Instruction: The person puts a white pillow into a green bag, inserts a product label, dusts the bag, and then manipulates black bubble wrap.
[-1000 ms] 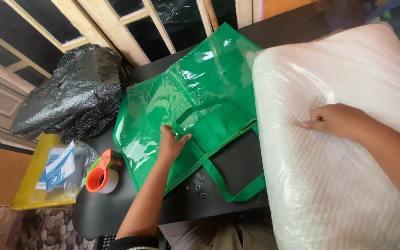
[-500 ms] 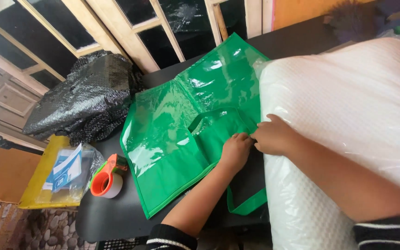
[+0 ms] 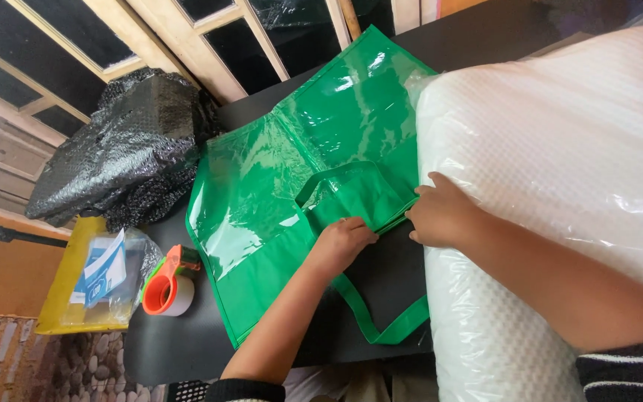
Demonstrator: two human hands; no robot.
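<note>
Bright, even daylight; white glare streaks the glossy green bag [image 3: 292, 171] (sharp focus throughout), with soft, faint shadows.

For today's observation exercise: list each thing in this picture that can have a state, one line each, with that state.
Green bag: lying flat on the black table, its mouth edge being gripped.
Bag handle: loose on the table.
Left hand: closed on the bag's edge.
Right hand: pinching the bag's edge beside the pillow.
White pillow: sealed in clear plastic.
Tape dispenser: resting on the table, untouched.
Black bubble wrap: crumpled in a heap.

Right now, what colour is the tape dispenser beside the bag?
Orange and green, the tape dispenser shows best in the head view.
</note>
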